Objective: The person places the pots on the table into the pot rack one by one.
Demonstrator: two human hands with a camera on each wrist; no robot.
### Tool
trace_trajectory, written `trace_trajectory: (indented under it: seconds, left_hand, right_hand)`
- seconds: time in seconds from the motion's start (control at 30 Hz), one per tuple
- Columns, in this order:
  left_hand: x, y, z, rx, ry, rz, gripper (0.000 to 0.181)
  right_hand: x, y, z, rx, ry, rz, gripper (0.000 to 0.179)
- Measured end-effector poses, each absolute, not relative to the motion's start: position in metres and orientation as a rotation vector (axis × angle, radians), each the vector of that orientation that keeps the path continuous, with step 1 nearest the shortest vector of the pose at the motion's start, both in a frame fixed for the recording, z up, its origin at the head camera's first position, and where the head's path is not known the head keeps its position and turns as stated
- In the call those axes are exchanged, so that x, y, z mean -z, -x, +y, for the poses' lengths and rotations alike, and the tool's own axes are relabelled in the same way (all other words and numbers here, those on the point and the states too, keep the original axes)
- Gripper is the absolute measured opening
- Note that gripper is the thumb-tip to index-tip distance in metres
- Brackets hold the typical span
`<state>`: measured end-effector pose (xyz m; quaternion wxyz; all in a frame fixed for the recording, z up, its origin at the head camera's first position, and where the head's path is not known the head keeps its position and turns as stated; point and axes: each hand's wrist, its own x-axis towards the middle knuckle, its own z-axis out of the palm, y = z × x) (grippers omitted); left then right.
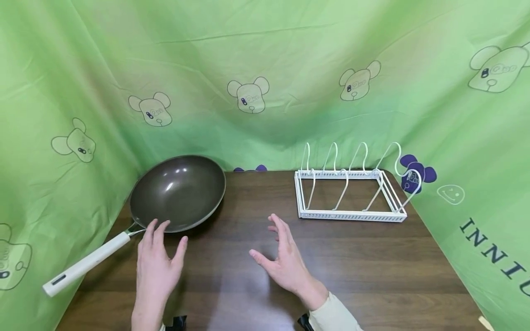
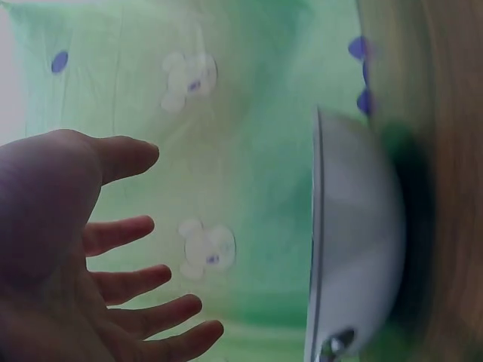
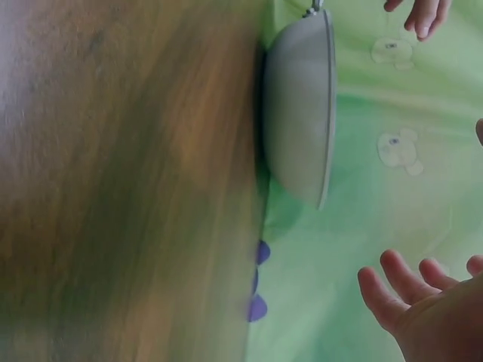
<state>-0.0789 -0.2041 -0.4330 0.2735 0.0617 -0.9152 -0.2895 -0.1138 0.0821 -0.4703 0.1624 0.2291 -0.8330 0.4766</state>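
Note:
A dark-coated wok [image 1: 178,193] with a long white handle [image 1: 87,263] sits at the left of the table, its handle pointing toward the front left. In the left wrist view the wok's pale outside [image 2: 355,234] shows side-on. My left hand [image 1: 159,266] hovers near the wok's front rim, fingers spread and holding nothing. To the right of it, over the middle of the table, my right hand [image 1: 285,262] is held up with thumb and fingers apart, also holding nothing. A white wire rack [image 1: 352,214] with upright curved dividers stands at the back right.
The brown wooden table [image 1: 232,276] is bordered at the back and sides by a green curtain [image 1: 198,59] printed with bear heads. A small pale object [image 1: 485,322] lies at the front right corner.

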Motion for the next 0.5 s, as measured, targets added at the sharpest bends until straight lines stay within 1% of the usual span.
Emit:
trace_trajectory:
  seconds: [0.13, 0.33, 0.5]
  left_hand:
    - [0.436, 0.075, -0.225, 0.768, -0.241, -2.439, 0.058]
    - [0.437, 0.070, -0.262, 0.746, -0.392, -2.470, 0.063]
    - [0.437, 0.070, -0.295, 0.664, -0.532, -2.579, 0.072]
  right_hand:
    - [0.472, 0.113, 0.076, -1.412, -0.670, -2.415, 0.094]
    - [0.473, 0.111, 0.066, -1.488, -0.663, -2.484, 0.099]
    - [0.474, 0.110, 0.060, -1.532, -0.663, -2.519, 0.102]
